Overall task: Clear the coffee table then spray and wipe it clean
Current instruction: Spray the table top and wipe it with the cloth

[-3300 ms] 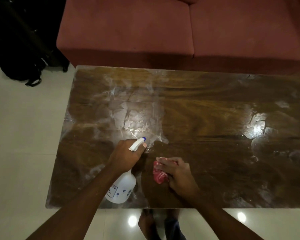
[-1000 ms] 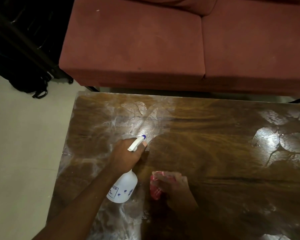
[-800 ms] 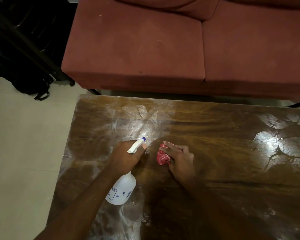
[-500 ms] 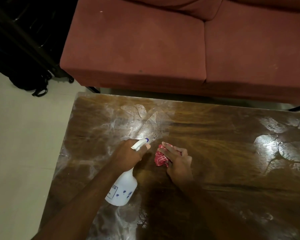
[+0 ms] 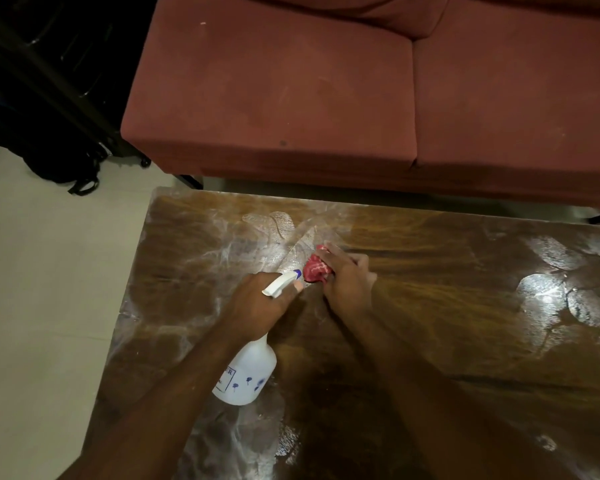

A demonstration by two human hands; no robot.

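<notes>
Your left hand (image 5: 257,306) is wrapped round the neck of the spray bottle (image 5: 246,372), fingers curled close on the trigger head. The white nozzle with its blue tip pokes out past your knuckles. The bottle's body slants back under your wrist, base toward you. It is translucent white plastic with a small label and blue printed marks. Whether the base touches the table cannot be told.

Your right hand (image 5: 347,282) lies just beside the left, slightly beyond it. Its fingers bend over a bunched cloth (image 5: 314,268) and press it down on the coffee table (image 5: 465,306). The cloth is a crumpled wad, red with pale veining. It shows at the left edge of your fingers, almost touching the nozzle tip. Your fingertips there are a little blurred.

The tabletop is dark, glossy wood grain. Whitish smears and a wet film spread around and beyond both hands, and bright patches of glare sit well to the right of your right hand. Past the cloth stands a reddish-brown sofa (image 5: 274,98). Far to the left of your left hand, a black bag (image 5: 63,168) sits on the pale floor.
</notes>
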